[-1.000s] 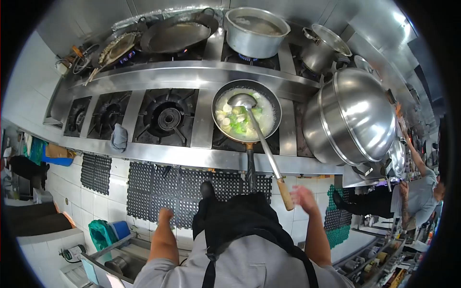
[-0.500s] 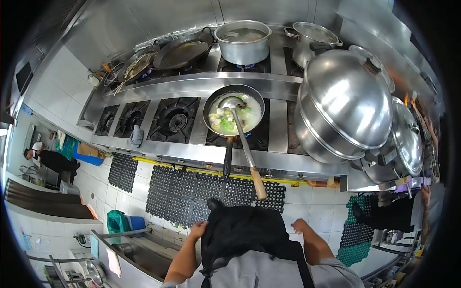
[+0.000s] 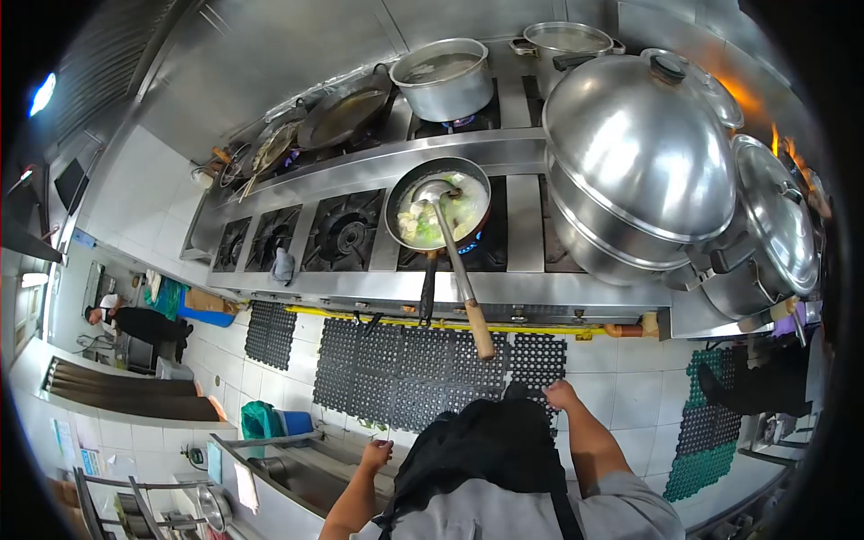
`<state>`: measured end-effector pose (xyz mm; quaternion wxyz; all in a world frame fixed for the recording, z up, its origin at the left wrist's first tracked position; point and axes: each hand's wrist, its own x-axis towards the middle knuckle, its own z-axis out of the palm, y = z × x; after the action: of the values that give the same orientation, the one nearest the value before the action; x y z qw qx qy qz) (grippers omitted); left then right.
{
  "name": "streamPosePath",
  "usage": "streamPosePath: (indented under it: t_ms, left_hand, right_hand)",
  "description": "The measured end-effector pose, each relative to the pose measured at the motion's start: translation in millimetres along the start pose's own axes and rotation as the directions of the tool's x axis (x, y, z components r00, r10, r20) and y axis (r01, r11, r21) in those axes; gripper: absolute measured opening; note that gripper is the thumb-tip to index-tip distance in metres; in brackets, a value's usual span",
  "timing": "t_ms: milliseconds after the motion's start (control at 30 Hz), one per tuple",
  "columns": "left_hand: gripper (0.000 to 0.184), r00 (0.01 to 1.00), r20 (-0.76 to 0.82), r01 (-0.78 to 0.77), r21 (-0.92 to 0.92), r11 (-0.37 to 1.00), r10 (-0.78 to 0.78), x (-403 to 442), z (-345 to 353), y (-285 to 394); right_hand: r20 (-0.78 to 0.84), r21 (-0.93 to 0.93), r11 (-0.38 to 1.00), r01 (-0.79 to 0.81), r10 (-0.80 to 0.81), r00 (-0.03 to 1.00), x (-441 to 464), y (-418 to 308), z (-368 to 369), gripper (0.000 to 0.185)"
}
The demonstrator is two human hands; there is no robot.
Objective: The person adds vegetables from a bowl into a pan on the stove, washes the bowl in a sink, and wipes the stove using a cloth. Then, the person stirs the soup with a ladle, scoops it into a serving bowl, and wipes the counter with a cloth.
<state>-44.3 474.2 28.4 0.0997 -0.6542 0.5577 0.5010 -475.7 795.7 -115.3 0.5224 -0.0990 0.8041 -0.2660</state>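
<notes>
My left hand (image 3: 376,454) hangs beside the black apron (image 3: 477,450), its fingers loosely curled and nothing visible in them. On the other side, my right hand (image 3: 561,394) is closed and empty, held over the floor below the ladle's wooden handle (image 3: 479,333) without touching it. A frying pan (image 3: 392,211) with pale liquid and green and white pieces (image 3: 418,225) sits on a front burner, blue flame under its right side. The metal ladle (image 3: 450,247) rests in it, handle over the stove's front edge, beside the pan's black handle (image 3: 427,292).
A large domed steamer (image 3: 639,153) stands right of the pan, with a lidded pot (image 3: 774,216) and orange flames (image 3: 787,148) beyond. Behind are a pot (image 3: 441,85) and woks (image 3: 346,117). A grey cloth (image 3: 283,265) lies at the front edge. Another person (image 3: 144,324) stands far left.
The view has shifted and turned. My right hand has moved from near the ladle's wooden handle, and its fingers are now closed. More orange flame shows at the right. The ladle stays in the pan.
</notes>
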Motion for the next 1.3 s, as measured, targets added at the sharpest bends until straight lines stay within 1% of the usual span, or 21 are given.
streamPosePath:
  t_ms: [33,67,100,133,200,333,400,433,500,600,667,733,800,867,1000,1067,1133,1200,1233,1267,1300]
  left_hand:
    - [0.036,1.000,-0.004,0.006,0.048,0.999,-0.006,0,2,-10]
    - [0.036,1.000,-0.012,0.015,0.041,0.999,-0.014,-2,3,-18]
    - [0.037,1.000,0.019,-0.007,0.048,0.999,0.006,-4,6,-25]
    - [0.037,0.998,0.049,-0.029,0.054,0.998,0.027,-4,8,-32]
    - [0.039,0.999,0.010,-0.033,0.077,0.997,0.032,2,13,-48]
    - [0.040,0.991,0.034,-0.133,0.210,0.969,0.128,2,16,-60]
    - [0.045,0.989,-0.004,-0.141,0.257,0.956,0.147,-7,19,-52]
    - [0.044,0.992,-0.004,-0.120,0.230,0.966,0.125,-3,19,-54]
    - [0.044,0.988,-0.009,-0.143,0.339,0.930,0.156,-9,16,-43]
    - [0.042,0.960,-0.042,-0.235,0.420,0.877,0.278,-8,14,-40]
    - [0.042,0.965,-0.046,-0.221,0.386,0.896,0.258,-8,11,-39]
    - [0.042,0.968,-0.035,-0.219,0.359,0.907,0.248,-6,9,-37]
    - [0.042,0.982,-0.008,-0.179,0.248,0.952,0.187,-7,7,-36]
    - [0.042,0.985,-0.012,-0.161,0.271,0.949,0.171,-11,7,-33]
    - [0.044,0.991,-0.045,-0.112,0.269,0.957,0.129,8,7,-56]
    - [0.043,0.991,-0.068,-0.104,0.192,0.976,0.119,22,6,-66]
    - [0.043,0.991,-0.050,-0.117,0.154,0.981,0.126,41,4,-78]
    - [0.045,0.996,-0.055,-0.058,0.145,0.988,0.067,52,-5,-80]
    - [0.045,0.997,-0.050,-0.043,0.156,0.987,0.051,52,-13,-76]
    - [0.045,0.996,-0.058,-0.052,0.139,0.989,0.061,58,-21,-76]
    - [0.045,0.998,-0.044,-0.047,0.136,0.990,0.054,66,-27,-80]
  right_hand:
    - [0.012,-0.005,1.000,0.004,-0.004,1.000,6,28,13,0.037]
    - [-0.030,-0.100,0.995,0.027,-0.030,0.999,20,64,28,0.038]
    - [-0.071,-0.197,0.979,0.046,-0.061,0.996,28,80,35,0.039]
    - [-0.062,-0.206,0.977,0.052,-0.066,0.996,15,75,32,0.039]
    - [0.030,-0.127,0.986,-0.109,0.113,0.993,-20,71,22,0.036]
    - [0.076,-0.059,0.969,-0.238,0.242,0.967,-17,99,21,0.030]
    - [0.025,-0.062,0.972,-0.228,0.229,0.973,-31,80,9,0.025]
    - [-0.008,0.017,0.980,-0.199,0.199,0.980,-28,78,7,0.024]
    - [-0.047,-0.010,0.989,-0.148,0.148,0.988,-20,67,3,0.024]
    - [-0.081,-0.005,0.996,-0.088,0.088,0.993,1,52,-3,0.022]
    - [-0.022,0.151,0.981,-0.119,0.123,0.992,-6,25,-1,0.023]
    - [-0.019,0.140,0.980,-0.139,0.143,0.990,-12,0,3,0.025]
    - [0.026,0.155,0.978,-0.138,0.136,0.990,-16,-14,9,0.026]
    - [0.060,0.162,0.977,-0.137,0.129,0.990,-14,-25,20,0.027]
    - [0.201,0.090,0.996,-0.008,-0.010,0.980,-25,-77,53,0.031]
    - [0.246,-0.102,0.981,0.164,-0.135,0.960,-46,-123,75,0.031]
    - [0.342,-0.209,0.834,0.512,-0.428,0.837,-45,-142,104,0.032]
    - [0.488,-0.221,0.798,0.560,-0.407,0.772,-79,-191,126,0.036]
    - [0.561,-0.305,0.716,0.628,-0.398,0.726,-73,-201,141,0.035]
    - [0.631,-0.374,0.619,0.690,-0.376,0.679,-63,-202,157,0.035]
    - [0.681,-0.354,0.616,0.704,-0.346,0.645,-40,-189,175,0.035]
